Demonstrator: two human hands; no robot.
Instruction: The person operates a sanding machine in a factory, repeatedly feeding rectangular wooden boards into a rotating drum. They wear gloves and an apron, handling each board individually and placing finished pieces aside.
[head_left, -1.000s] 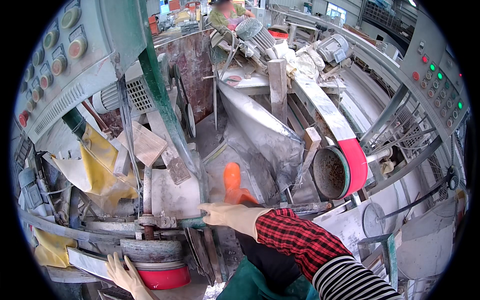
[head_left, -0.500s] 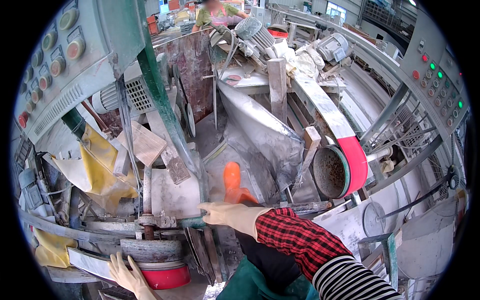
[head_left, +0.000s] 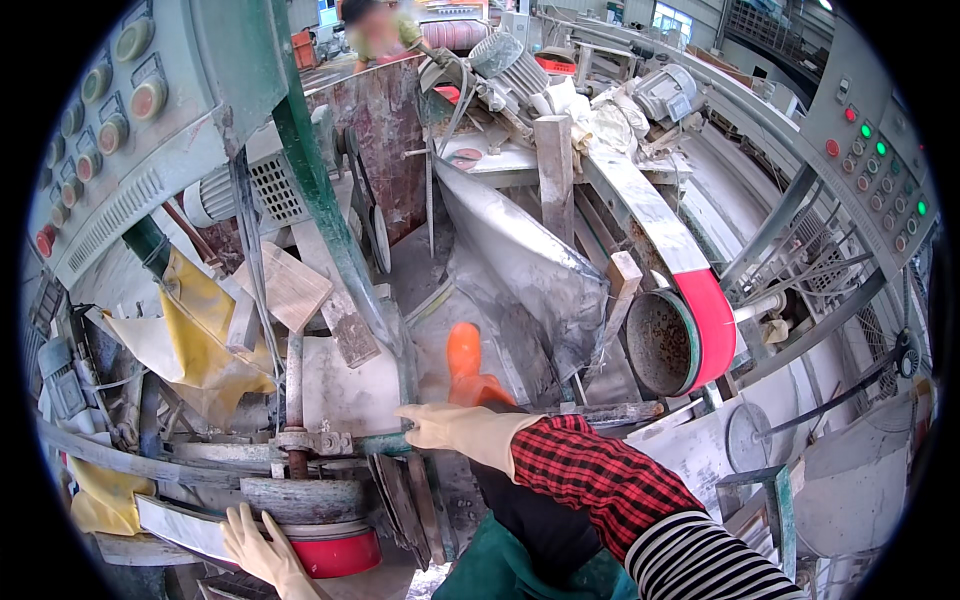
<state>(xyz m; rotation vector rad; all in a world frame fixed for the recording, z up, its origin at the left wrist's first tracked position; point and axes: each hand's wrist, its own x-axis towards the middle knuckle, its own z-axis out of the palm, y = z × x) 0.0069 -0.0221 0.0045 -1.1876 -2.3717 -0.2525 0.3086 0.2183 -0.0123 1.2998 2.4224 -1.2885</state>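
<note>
1. Right hand (head_left: 455, 428), in a cream rubber glove with a red-and-black checked sleeve cover over a striped sleeve: it reaches across the body to the dusty grey metal machine frame (head_left: 330, 442). The fingers lie flat and extended against the frame, not closed around anything, a pose that reads as bracing or steadying rather than gripping.
2. Left hand (head_left: 262, 545), likewise cream-gloved, at the lower edge of the view: its fingers are spread and rest against the long pale flat strip (head_left: 185, 528), which lies just beside the red-rimmed round wheel (head_left: 335, 550). Whether the thumb closes under the strip cannot be told. The open, spread hold suits guiding a flat piece against a wheel.
3. Orange rubber boot (head_left: 466, 362): it stands on the dust-coated floor below, just beyond the right hand, and is probably the person's own foot.
4. Red abrasive belt on a rusty drum (head_left: 690, 335), to the right, well apart from both hands; the belt runs up and away over the grey machine arm.
5. Grey control panel with round coloured buttons (head_left: 110, 110), upper left, and a second grey panel with red and green lamps (head_left: 880, 160), upper right, both set within arm's reach of the standing position.
6. Yellow crumpled sheet (head_left: 200, 320), draped over the frame at left, apparently as a dust cover.
</note>
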